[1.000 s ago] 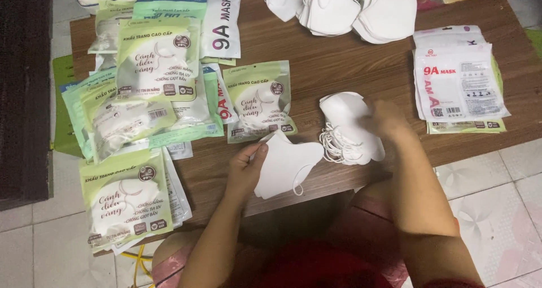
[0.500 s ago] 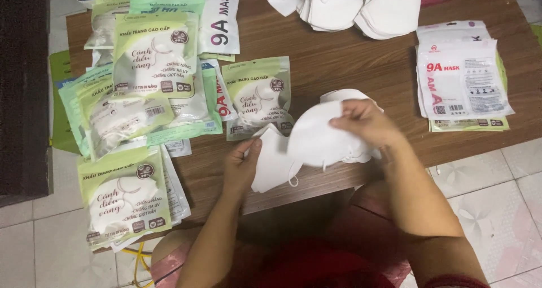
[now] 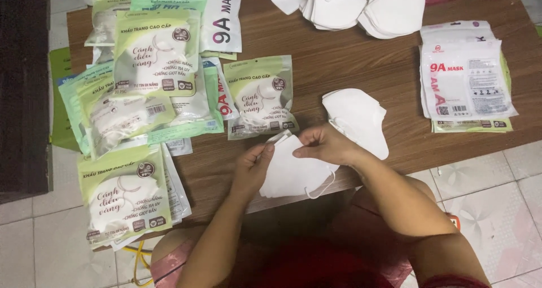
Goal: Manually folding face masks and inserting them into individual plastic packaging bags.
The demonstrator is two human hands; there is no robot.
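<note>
Green packets [image 3: 124,198] stacked at left table [image 3: 361,68] edge; left hand [image 3: 252,166] and right hand [image 3: 323,145] pinched shut on mask [image 3: 291,172] at front edge; spare mask [image 3: 358,116] alongside; mask overhanging edge, loose pinch likely dropping it to floor.

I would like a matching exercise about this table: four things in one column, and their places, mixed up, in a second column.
Things
1. held mask
2. loose mask stack
3. green packet
4. white packets

Places
A. right side of the table
B. between the left hand and right hand
C. just right of the hands
D. just above the left hand

Pairs: 1-B, 2-C, 3-D, 4-A
</note>
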